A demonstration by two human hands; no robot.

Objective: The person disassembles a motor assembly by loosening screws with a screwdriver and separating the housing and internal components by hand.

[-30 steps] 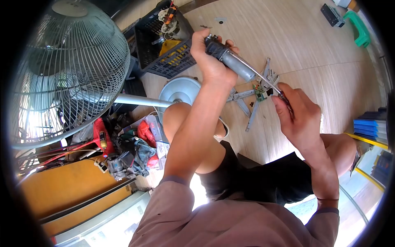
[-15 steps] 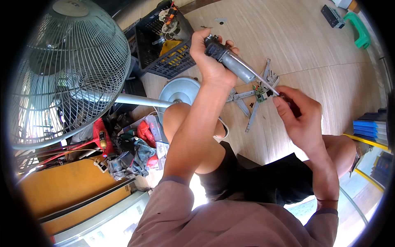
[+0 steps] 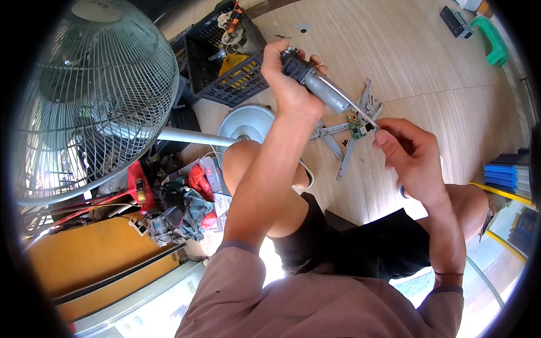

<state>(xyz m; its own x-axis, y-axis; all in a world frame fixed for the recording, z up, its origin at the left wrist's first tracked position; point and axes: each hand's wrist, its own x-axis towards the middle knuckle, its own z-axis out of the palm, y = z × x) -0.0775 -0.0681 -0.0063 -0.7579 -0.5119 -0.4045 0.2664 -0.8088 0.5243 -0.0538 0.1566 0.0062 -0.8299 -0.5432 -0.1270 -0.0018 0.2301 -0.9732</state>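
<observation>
My left hand (image 3: 293, 90) is wrapped round a small electric motor (image 3: 328, 93), with a silver cylindrical body and a black end housing, held up above the floor. The thin metal shaft of a screwdriver (image 3: 365, 115) runs along the motor's side to the black housing. At its other end my right hand (image 3: 414, 155) closes on the screwdriver with thumb and fingers; the handle is hidden inside the hand. On the floor beyond lie grey metal linkage arms (image 3: 345, 160) and a green circuit board (image 3: 357, 130).
A black plastic crate (image 3: 225, 93) of parts stands ahead on the left, near a standing fan (image 3: 101, 96) with a round base (image 3: 239, 124). Clutter and red cloth (image 3: 198, 181) lie at left. A green handle-shaped piece (image 3: 492, 42) and a dark box (image 3: 455, 22) are far right.
The fingers of my right hand have shifted and loosened around the screwdriver handle, and the hand has turned slightly. My left hand and the motor stay almost still.
</observation>
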